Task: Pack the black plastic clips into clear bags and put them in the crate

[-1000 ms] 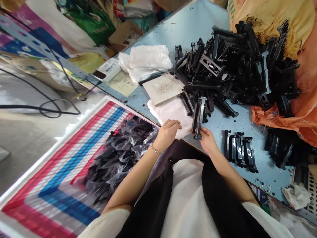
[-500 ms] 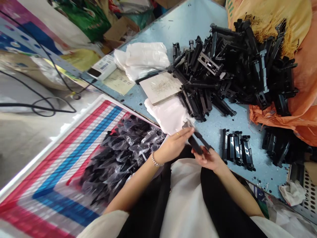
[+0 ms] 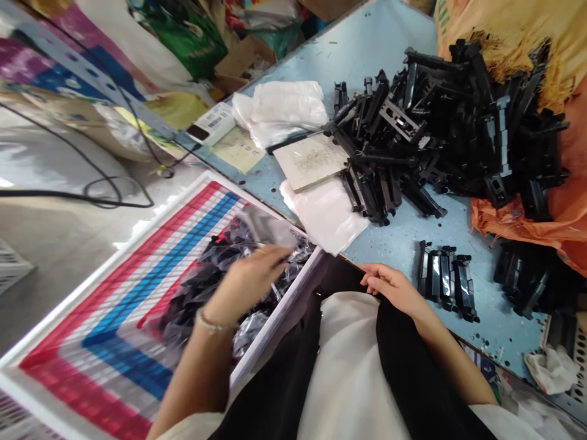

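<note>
Over the striped basket, my left hand (image 3: 250, 281) is closed on a bagged black plastic part (image 3: 266, 227); motion blurs both, and its clear bag looks grey. Beneath it lies a heap of bagged black parts (image 3: 197, 305). At the table's front edge rests my right hand (image 3: 389, 287), fingers loosely bent and somewhat apart, with nothing visible in them. To the right of that hand is a short row of black parts (image 3: 447, 278). A stack of flat clear bags (image 3: 328, 214) lies on the table between the hands, partly under a pale board (image 3: 312, 160).
The white-rimmed basket (image 3: 59, 315) stands left of the blue table (image 3: 362, 36). A large pile of black parts (image 3: 454, 122) spills from an orange sack (image 3: 566, 226). More bags (image 3: 288, 104), a white box (image 3: 213, 124) and a cable (image 3: 77, 194) are at the left.
My left hand has moved left and down from in front of me to over the basket, carrying a part. My right hand has let go of the black part and stays near the table edge.
</note>
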Demonstrator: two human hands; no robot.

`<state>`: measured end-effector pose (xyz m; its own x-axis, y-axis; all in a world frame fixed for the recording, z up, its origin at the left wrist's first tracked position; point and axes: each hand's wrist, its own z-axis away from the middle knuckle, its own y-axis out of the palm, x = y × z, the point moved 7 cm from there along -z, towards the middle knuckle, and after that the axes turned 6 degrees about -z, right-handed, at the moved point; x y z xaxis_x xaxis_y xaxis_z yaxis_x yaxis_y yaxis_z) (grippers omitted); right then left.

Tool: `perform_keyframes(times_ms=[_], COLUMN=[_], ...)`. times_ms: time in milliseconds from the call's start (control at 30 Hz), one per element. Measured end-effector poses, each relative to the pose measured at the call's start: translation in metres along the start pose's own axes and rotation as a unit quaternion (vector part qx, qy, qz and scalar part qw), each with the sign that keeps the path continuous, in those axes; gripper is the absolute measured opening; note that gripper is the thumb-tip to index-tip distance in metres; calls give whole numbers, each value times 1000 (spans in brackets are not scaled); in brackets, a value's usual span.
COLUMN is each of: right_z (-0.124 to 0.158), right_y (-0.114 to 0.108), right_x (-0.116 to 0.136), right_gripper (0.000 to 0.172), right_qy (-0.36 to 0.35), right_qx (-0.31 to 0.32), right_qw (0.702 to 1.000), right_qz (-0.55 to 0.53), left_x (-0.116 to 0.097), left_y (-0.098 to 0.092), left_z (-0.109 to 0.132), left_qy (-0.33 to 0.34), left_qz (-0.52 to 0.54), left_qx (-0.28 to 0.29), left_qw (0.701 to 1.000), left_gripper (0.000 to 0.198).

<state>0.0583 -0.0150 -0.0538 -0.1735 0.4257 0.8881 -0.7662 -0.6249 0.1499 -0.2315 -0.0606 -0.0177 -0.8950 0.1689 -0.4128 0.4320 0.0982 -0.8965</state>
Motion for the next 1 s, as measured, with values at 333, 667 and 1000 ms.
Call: perform_keyframes(times_ms=[333,667,1000], right_z=[37,79,76], right_y=[-95,-101,-112], right_x=[60,27,4], right_gripper=[45,34,25], right_qy=[-64,227,141], right_qx=[-110,-120,-188], right_qw=[828,643,906], right_qz=[546,721,353], left_x=[48,-50,-16], left_y=[28,100,93], left_z=[-38,-104,-114], left_qy=[-128,-21,-159], left_qz=[-36,102,289], left_qx=[-101,-18,92], left_qw=[986,994,940], left_gripper=[25,22,19])
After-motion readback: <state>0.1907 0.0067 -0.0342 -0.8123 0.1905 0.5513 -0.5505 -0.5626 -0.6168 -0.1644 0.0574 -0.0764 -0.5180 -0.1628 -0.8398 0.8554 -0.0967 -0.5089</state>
